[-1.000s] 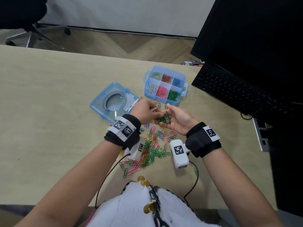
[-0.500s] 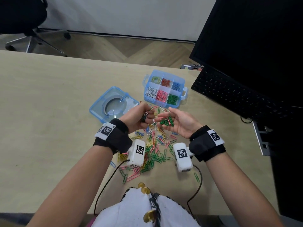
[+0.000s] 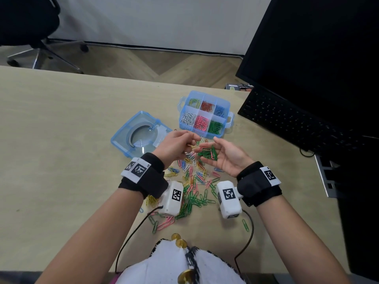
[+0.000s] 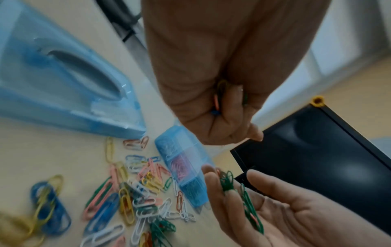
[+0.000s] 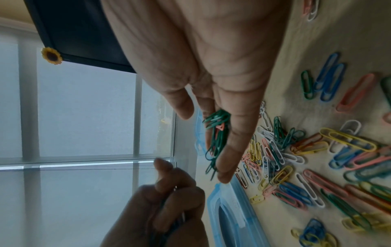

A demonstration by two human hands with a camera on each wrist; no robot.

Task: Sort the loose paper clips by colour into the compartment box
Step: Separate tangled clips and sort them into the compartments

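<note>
Left grip (image 3: pixel 176 145) curls around mixed clips; right grip (image 3: pixel 223 158), spread, cradles green clips (image 3: pixel 208 152) above the loose pile (image 3: pixel 192 181), between lid (image 3: pixel 141 134) and keyboard (image 3: pixel 297 121).

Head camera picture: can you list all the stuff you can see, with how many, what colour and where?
compartment box: one, clear blue, six compartments, far side of the pile
sorted clips: yellow, red, blue in back row; white, pink, green in front row
lid: one, clear blue, lying flat left of the box
loose paper clips: many, mixed colours, scattered on the desk between the wrists
green clips: a bunch, with one pink among them, lying on the right palm
desk: one, light wood
keyboard: one, black, right
monitor: one, black, right
office chair: one, black, far left
left hand: fingers curled round a few mixed clips
right hand: palm up, open
</note>
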